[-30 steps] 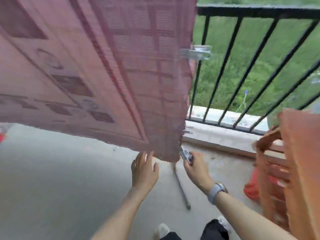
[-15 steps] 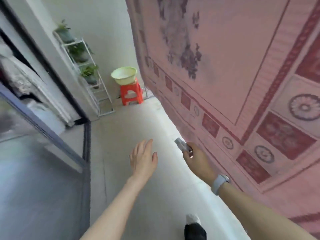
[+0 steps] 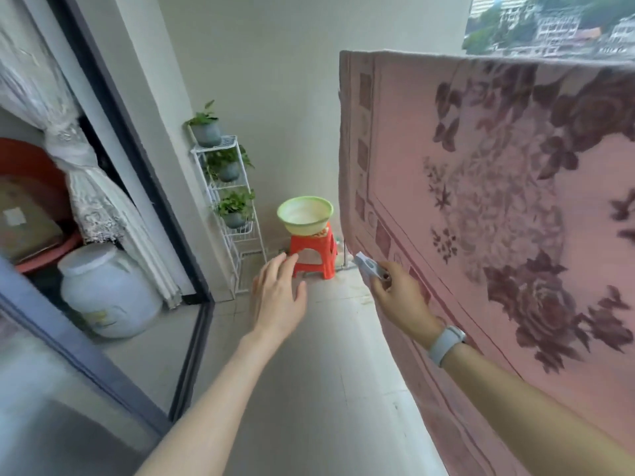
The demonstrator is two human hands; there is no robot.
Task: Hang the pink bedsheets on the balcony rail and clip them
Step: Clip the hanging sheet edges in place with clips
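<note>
Far left, behind a dark-framed sliding glass door [image 3: 144,187], sit a white lidded plastic jar [image 3: 106,290] w/ a lace curtain [image 3: 86,187] above it. Next, a white wire plant rack [image 3: 230,214] holds three potted green plants against the wall. The left hand [image 3: 278,297] hovers mid-air, fingers straight & spread, holding nothing. Beyond it a pale green plastic basin [image 3: 305,214] sits on a red plastic stool [image 3: 313,250]. The right hand [image 3: 400,297], w/ a white wristband [image 3: 446,344], pinches a small grey metal clip [image 3: 369,266] just beside the bedsheet's lower edge. The pink floral bedsheet [image 3: 498,207] is draped over the rail, filling the right side.
</note>
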